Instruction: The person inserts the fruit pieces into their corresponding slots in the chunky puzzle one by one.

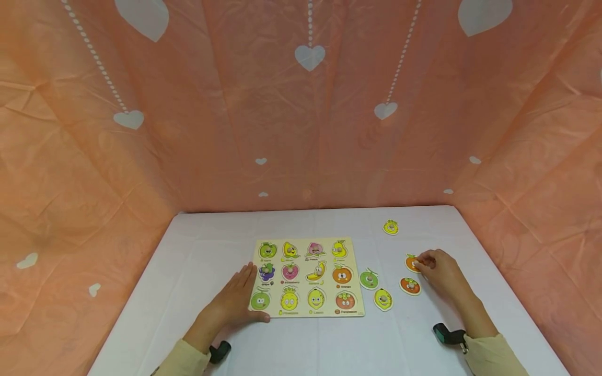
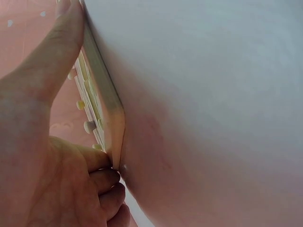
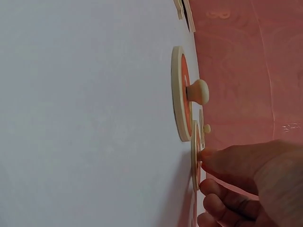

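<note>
A wooden fruit puzzle board (image 1: 302,286) lies flat on the white table, with knobbed pieces standing on part of it. My left hand (image 1: 237,295) rests against its near left corner, fingers along the left side and thumb (image 2: 61,45) along the near edge. Right of the board, my right hand (image 1: 442,269) pinches the small knob of an orange-fruit piece (image 1: 412,262) between thumb and fingertips. Just nearer lies a persimmon piece (image 1: 410,286), its round knob showing large in the right wrist view. The pinched piece sits close over the cloth there.
A green melon piece (image 1: 369,279) lies beside the board's right edge, with a yellow lemon piece (image 1: 383,300) just nearer. Farther back is a pineapple piece (image 1: 391,227). Orange cloth walls (image 1: 310,130) with white hearts enclose the table on its back and sides.
</note>
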Available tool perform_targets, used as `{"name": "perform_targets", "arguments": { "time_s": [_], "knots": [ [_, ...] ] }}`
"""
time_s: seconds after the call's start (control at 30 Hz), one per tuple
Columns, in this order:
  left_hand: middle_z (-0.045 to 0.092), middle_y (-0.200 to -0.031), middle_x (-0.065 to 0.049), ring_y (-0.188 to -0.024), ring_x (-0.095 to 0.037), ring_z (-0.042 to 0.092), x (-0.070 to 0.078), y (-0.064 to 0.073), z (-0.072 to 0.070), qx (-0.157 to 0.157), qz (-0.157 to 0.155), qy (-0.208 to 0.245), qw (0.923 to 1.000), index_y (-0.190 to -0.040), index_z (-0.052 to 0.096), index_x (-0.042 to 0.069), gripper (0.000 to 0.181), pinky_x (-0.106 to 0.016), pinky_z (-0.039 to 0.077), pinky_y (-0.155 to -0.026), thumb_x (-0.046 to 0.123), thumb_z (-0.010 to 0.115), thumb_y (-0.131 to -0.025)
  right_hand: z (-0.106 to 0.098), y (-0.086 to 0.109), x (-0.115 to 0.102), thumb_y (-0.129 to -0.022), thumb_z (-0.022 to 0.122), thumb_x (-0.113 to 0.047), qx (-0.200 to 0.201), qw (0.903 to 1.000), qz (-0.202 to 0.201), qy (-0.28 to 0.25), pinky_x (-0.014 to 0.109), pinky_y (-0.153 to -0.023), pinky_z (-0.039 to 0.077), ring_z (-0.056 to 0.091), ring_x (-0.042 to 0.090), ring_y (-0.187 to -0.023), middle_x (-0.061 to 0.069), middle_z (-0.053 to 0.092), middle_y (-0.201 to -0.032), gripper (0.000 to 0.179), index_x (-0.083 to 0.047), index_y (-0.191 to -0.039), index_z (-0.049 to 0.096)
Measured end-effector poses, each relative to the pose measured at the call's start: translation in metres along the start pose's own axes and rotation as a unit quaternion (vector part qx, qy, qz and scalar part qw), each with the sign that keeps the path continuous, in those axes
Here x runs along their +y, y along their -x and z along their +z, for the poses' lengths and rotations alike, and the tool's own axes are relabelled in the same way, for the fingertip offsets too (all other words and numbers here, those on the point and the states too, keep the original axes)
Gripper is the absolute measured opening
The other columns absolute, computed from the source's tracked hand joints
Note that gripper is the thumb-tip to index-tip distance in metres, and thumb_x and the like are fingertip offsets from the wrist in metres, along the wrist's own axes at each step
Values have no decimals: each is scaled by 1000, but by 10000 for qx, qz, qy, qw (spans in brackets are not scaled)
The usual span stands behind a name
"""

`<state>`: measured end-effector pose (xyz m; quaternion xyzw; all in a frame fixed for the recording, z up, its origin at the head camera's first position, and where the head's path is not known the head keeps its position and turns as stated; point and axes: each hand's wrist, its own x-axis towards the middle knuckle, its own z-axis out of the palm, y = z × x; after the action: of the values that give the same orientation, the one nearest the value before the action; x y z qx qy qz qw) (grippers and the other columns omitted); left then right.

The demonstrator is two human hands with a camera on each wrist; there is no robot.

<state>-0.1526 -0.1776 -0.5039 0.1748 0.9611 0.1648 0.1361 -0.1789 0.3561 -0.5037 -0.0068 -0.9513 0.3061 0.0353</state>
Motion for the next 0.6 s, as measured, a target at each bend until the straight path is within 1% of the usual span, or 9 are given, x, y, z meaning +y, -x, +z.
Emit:
{"name": "perform_targets", "arguments": {
  "time_s": [0.33,0.6],
  "knots": [
    [17,-174,-32,-163,-45,17,2,1,-2,15,-39,92,9999,-164,19,-14,136,-57,19,-134,59,92,-76,2,0,3,-96,80,-11,-27,10000,2,-10,36,-71,50,59,27,-87,13,64,-96,21,6,-106,73],
    [17,-175,-31,-163,-44,17,3,2,-2,10,-60,103,9999,-165,20,-14,136,-57,19,-134,59,92,-76,2,0,-1,-96,80,-11,17,10000,-67,-52,32,-68,49,58,24,-85,12,63,-94,21,6,-105,72]
  ]
}}
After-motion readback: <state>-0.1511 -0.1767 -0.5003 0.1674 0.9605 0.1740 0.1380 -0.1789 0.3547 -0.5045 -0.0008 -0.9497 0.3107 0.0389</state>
